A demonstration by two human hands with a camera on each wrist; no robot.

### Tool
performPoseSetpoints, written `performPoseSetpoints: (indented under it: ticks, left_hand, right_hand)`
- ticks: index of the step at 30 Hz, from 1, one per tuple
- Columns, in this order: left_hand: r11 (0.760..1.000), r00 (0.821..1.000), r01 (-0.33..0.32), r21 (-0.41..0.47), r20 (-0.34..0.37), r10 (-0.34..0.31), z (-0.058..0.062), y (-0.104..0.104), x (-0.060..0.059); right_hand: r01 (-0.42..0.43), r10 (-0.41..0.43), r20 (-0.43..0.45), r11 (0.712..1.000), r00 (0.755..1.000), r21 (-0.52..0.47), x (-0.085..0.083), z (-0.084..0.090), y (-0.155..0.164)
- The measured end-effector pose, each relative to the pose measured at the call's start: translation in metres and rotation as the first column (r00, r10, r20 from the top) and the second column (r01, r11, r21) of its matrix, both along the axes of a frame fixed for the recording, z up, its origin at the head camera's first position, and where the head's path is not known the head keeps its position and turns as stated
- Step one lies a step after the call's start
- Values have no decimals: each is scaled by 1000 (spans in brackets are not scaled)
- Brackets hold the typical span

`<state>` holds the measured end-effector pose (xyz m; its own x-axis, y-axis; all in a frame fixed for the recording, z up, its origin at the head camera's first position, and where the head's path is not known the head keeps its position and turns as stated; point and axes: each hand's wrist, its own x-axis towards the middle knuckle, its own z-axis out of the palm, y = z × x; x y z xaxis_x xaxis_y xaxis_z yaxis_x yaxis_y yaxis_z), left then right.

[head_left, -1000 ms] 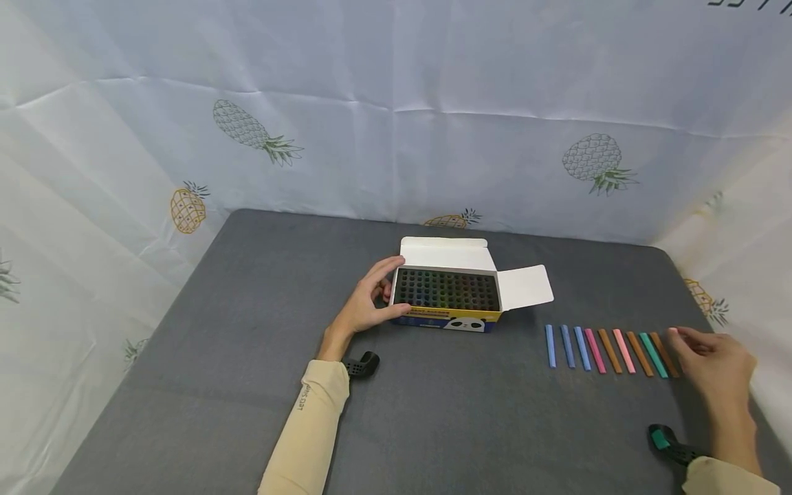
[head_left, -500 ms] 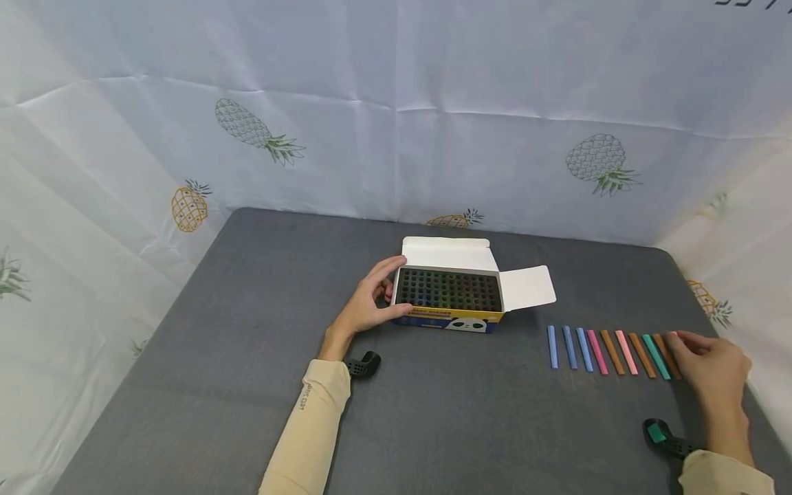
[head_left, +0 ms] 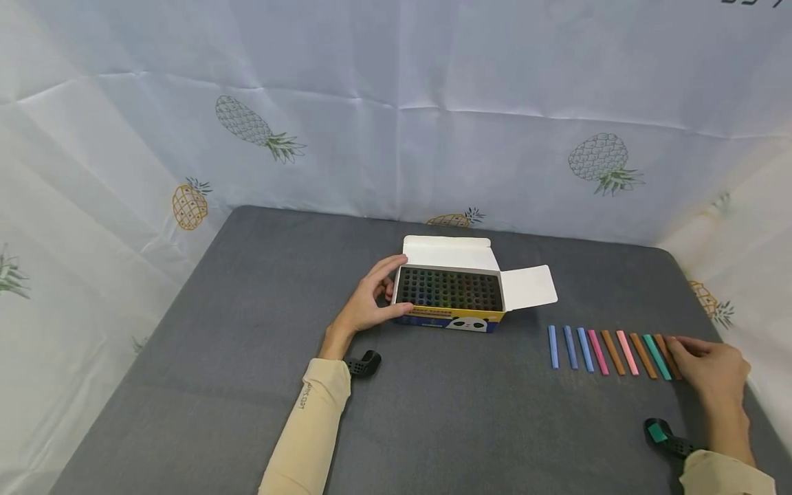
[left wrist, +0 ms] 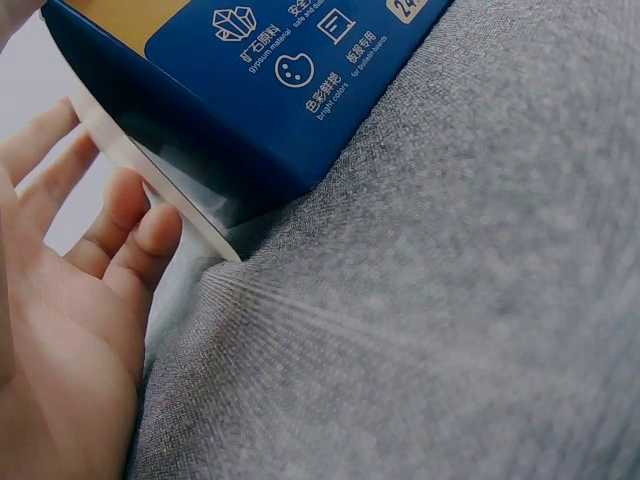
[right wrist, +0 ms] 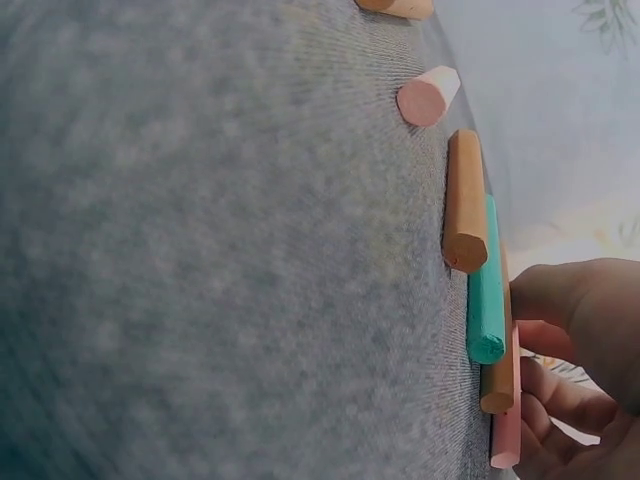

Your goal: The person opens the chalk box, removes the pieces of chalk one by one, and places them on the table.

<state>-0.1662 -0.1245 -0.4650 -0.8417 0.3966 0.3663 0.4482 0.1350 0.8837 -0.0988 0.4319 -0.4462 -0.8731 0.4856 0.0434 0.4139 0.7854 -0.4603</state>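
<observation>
Chalks (head_left: 612, 352) number ten in the row beside one box (head_left: 449, 297).

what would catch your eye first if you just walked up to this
The row of coloured chalk sticks on the right of the grey table, with the right hand at its far right end. Next, the open chalk box mid-table, its left end held by the left hand.

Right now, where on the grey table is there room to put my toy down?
The grey felt table is bare left of the left hand, behind the open cardboard chalk box, and in front between the two sleeves. The right side is crowded: the row of coloured chalk sticks lies there with the right hand at its end.
</observation>
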Motion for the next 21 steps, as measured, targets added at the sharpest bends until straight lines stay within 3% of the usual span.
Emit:
performPoseSetpoints:
  ticks: [12, 21]
  left_hand:
    - [1000, 1000, 4, 6, -1, -4, -2, 4, -2]
    - [1000, 1000, -3, -29, -28, 3, 0, 4, -3]
  right_hand:
    - [9, -5, 81, 999, 997, -45, 2, 10, 4]
    - [-18, 22, 70, 998, 997, -55, 7, 12, 4]
